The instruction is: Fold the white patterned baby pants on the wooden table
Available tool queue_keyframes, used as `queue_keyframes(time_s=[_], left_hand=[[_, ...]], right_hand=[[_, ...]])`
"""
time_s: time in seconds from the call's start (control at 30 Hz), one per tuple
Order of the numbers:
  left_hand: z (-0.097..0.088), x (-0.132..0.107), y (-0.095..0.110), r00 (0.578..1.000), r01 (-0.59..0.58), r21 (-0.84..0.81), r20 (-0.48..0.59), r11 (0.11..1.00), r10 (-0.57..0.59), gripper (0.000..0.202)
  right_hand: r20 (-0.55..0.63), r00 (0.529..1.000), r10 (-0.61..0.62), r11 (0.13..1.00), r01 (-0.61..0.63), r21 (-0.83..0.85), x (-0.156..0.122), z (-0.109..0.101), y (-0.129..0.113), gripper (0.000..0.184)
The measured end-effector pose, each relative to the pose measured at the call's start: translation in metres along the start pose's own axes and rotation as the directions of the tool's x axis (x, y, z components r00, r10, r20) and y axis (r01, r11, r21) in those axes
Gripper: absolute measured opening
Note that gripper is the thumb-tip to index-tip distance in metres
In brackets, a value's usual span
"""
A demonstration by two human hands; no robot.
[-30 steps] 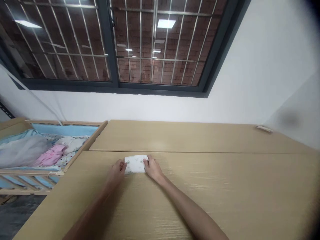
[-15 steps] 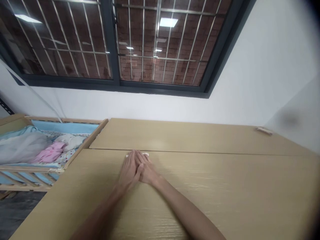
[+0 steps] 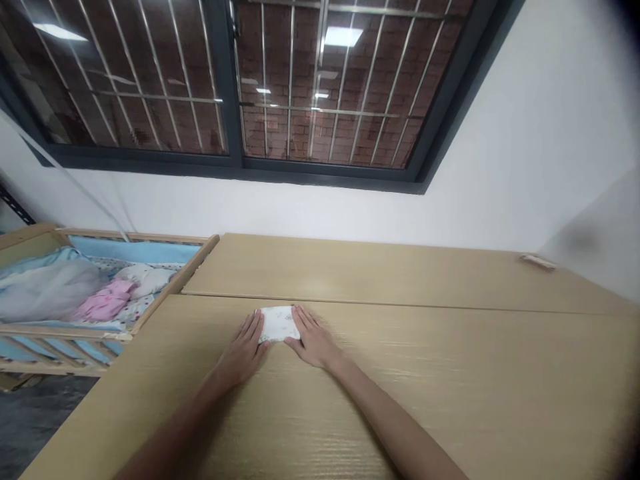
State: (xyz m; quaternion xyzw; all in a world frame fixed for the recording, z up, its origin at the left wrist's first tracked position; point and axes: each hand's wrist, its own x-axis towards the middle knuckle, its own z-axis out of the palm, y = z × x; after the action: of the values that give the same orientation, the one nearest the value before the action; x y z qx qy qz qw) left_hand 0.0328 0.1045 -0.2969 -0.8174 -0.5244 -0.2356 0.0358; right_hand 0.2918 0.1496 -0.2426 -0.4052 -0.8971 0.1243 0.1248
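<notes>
A small white folded cloth with a faint print (image 3: 279,323) lies on the light wooden table (image 3: 425,373), just this side of the seam between two tabletops. My left hand (image 3: 245,347) lies flat and open at the cloth's left edge, fingers stretched forward. On the cloth's right edge rests my right hand (image 3: 311,339), likewise flat and open. Both hands touch the cloth and hold nothing.
A wooden baby crib (image 3: 165,287) with blue lining stands against the table's left side, holding grey, pink and white fabrics (image 3: 103,301). A small wooden piece (image 3: 537,261) lies at the table's far right. A white wall and a barred window rise behind the table.
My hands, pressed together on top of the cloth half a second ago, have slid apart to its left and right edges, uncovering it.
</notes>
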Motion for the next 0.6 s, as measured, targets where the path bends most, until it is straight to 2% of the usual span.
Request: queue_keyframes(time_s=[0.07,0.13,0.23,0.3,0.37,0.47,0.6], left_hand=[[-0.003,0.0,-0.001,0.999,-0.024,0.003,-0.029,1.0,0.024,0.072],[-0.007,0.002,0.0,0.996,-0.065,0.0,-0.062,0.998,0.064,0.071],[-0.012,0.007,0.002,0.991,-0.098,-0.035,-0.093,0.995,0.094,0.065],[-0.01,0.01,0.004,0.992,-0.088,-0.064,-0.095,0.994,0.081,0.062],[-0.007,0.015,0.006,0.995,-0.06,-0.083,-0.089,0.995,0.052,0.062],[-0.004,0.025,0.005,0.997,0.006,-0.11,-0.075,0.994,-0.015,0.059],[-0.015,0.043,0.001,0.993,0.098,-0.175,-0.045,0.98,-0.108,0.035]], right_hand=[[0.007,0.998,0.055,0.999,-0.055,0.0,-0.006,-0.002,0.004,0.085],[-0.02,0.998,0.051,0.999,-0.051,-0.01,-0.011,-0.007,0.005,0.085],[-0.079,0.995,-0.058,0.998,0.056,-0.025,-0.013,-0.019,0.0,0.084],[-0.067,0.988,-0.14,0.99,0.139,-0.022,-0.009,-0.024,-0.004,0.083],[-0.03,0.985,-0.172,0.985,0.172,0.0,-0.002,-0.022,-0.005,0.08],[-0.037,0.995,-0.098,0.994,0.099,0.044,0.012,-0.01,-0.003,0.071],[-0.126,0.992,0.007,0.993,0.009,0.119,0.03,-0.002,0.0,0.06]])
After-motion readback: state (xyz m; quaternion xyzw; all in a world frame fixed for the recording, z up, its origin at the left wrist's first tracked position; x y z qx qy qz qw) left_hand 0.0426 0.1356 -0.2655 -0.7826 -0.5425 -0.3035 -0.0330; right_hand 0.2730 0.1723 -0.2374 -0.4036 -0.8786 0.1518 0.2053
